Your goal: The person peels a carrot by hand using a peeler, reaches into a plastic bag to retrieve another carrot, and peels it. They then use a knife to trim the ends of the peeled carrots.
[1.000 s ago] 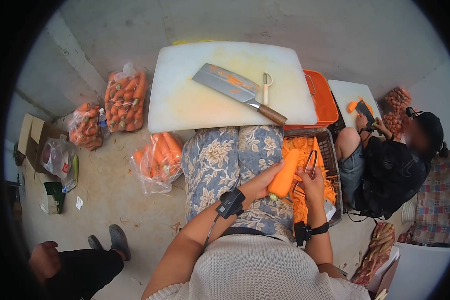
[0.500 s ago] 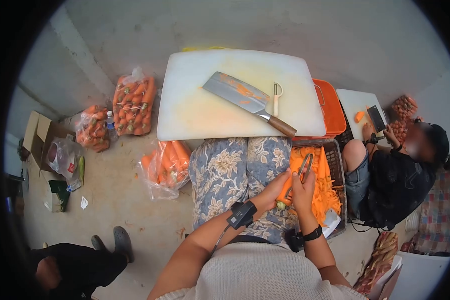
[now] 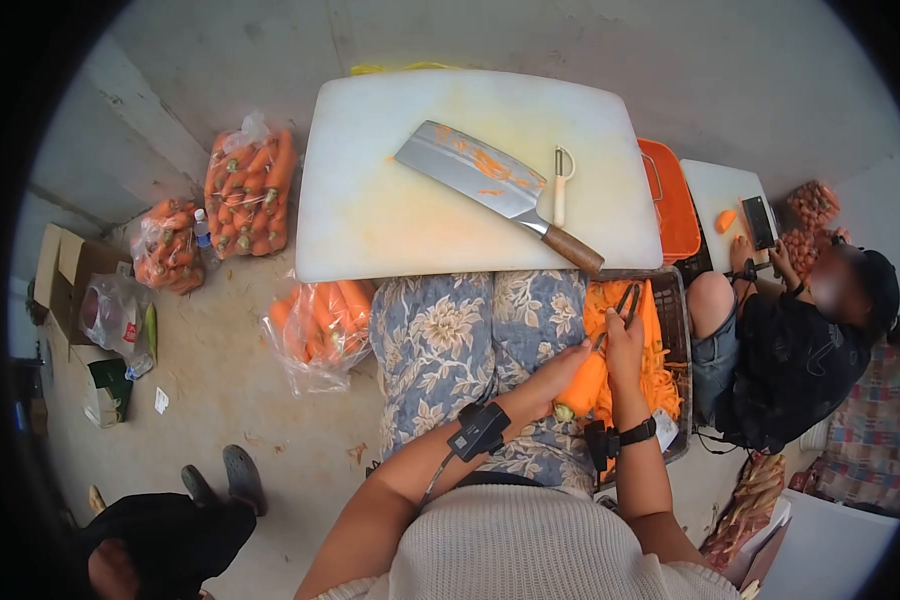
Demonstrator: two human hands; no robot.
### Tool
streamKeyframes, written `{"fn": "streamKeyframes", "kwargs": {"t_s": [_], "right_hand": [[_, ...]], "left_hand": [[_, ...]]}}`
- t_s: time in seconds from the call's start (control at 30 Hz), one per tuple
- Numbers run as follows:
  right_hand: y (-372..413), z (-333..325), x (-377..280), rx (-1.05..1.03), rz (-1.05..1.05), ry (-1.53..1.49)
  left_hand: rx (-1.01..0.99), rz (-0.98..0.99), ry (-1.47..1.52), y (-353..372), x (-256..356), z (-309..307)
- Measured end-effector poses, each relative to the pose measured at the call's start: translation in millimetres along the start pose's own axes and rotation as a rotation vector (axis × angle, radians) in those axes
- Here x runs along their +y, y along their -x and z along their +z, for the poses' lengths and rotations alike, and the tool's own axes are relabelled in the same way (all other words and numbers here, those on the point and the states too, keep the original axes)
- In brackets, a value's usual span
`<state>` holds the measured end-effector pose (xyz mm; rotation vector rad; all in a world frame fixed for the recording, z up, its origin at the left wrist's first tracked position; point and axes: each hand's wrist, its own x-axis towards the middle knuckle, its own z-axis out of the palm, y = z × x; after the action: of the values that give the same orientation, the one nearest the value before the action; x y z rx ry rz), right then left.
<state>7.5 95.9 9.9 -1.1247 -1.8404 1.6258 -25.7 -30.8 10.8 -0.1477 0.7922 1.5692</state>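
My left hand point(image 3: 545, 382) grips an orange carrot point(image 3: 583, 384) by its stem end, over my right knee. My right hand point(image 3: 625, 352) holds a metal peeler point(image 3: 627, 301), its blade pointing away at the far end of the carrot. Both hands hover above a dark crate point(image 3: 668, 300) full of carrot peelings point(image 3: 655, 375). Across my knees lies a large white cutting board point(image 3: 390, 210) with a cleaver point(image 3: 490, 185) and a second, white-handled peeler point(image 3: 561, 172) on it.
Bags of carrots point(image 3: 248, 187) sit on the floor at left, another bag point(image 3: 318, 322) beside my leg. An orange crate point(image 3: 673, 205) stands behind the board. A seated person point(image 3: 800, 340) at right cuts on a small board point(image 3: 725, 195). Another person's shoes point(image 3: 238, 478) are at lower left.
My right hand has pushed the peeler forward along the carrot, away from me. The view has shifted slightly; the carrot sits lower in my left hand.
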Motion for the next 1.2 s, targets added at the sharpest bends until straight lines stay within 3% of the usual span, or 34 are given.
{"fn": "streamKeyframes", "kwargs": {"t_s": [0.13, 0.27, 0.43, 0.57, 0.67, 0.93, 1.0, 1.03, 1.1, 1.13, 1.17, 1.2], "right_hand": [[-19.3, -2.3, 1.7, 0.020, 0.126, 0.050], [-30.1, -4.3, 18.6, 0.028, 0.071, 0.033], [-30.5, -6.8, 15.3, 0.038, 0.290, -0.200], [-30.8, -9.0, 19.0, 0.015, 0.290, -0.228], [-39.7, -15.0, 28.8, -0.071, 0.590, -0.593], [-21.1, -23.1, 23.7, -0.105, 0.582, -0.581], [-3.6, -32.6, 38.6, -0.131, 0.327, -0.578], [-2.6, -32.7, 40.4, -0.139, 0.318, -0.578], [2.1, -39.2, 45.7, -0.206, 0.359, -0.549], [7.8, -44.0, 49.6, -0.061, 0.441, -0.546], [7.5, -52.8, 61.2, -0.057, 0.447, -0.544], [-0.2, -64.0, 75.6, -0.026, 0.581, -0.624]], "left_hand": [[-0.040, -0.019, 0.004, -1.0, 1.9, -2.6], [-0.089, -0.040, 0.035, -4.9, 1.7, -6.6], [-0.080, -0.079, 0.037, 0.7, 8.2, -4.7], [-0.053, -0.098, 0.051, 7.4, 12.9, -2.2], [-0.128, -0.139, 0.137, 7.7, 15.6, -3.2], [-0.192, -0.161, 0.059, -0.6, 7.2, -12.2], [-0.231, -0.147, 0.026, 2.0, 9.2, -12.8], [-0.216, -0.116, -0.002, 5.4, 10.5, -11.4], [-0.198, -0.085, -0.011, 6.3, 8.6, -10.2], [-0.174, -0.109, 0.049, 5.1, 7.5, -11.9], [-0.151, -0.133, 0.103, 4.2, 6.3, -13.7], [-0.157, -0.126, 0.143, 2.6, 5.2, -14.1]]}}
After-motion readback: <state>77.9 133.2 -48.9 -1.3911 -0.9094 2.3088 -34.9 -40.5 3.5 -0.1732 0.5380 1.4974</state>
